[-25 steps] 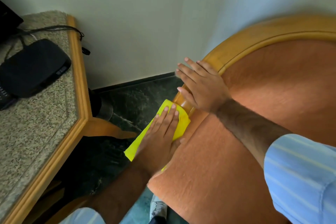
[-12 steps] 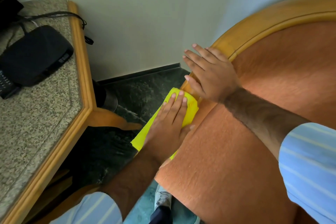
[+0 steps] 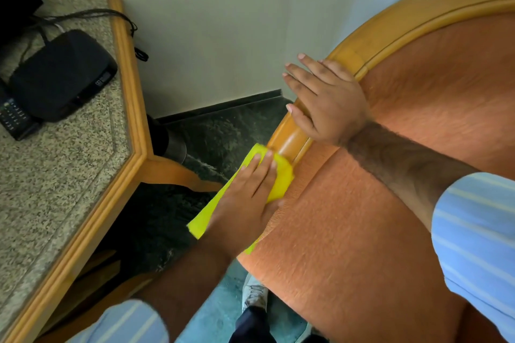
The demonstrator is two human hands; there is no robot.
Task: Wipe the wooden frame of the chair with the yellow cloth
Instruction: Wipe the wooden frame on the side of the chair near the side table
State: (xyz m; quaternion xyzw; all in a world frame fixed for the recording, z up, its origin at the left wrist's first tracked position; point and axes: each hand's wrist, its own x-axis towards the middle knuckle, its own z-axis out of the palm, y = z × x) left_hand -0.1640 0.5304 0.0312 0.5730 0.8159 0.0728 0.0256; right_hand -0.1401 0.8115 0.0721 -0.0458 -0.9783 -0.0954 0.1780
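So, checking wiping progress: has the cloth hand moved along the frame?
Yes: left hand slid the yellow cloth down the wooden frame, toward the seat, baring more wood.

The left hand (image 3: 245,198), pressing the bright yellow cloth (image 3: 281,178) flat, has slid down the curved, glossy wooden chair frame (image 3: 291,139) toward the person, away from the right hand (image 3: 328,100). Half a second ago its fingers (image 3: 259,170) lay just beside the right thumb. Now a stretch of bare wood shows between them.
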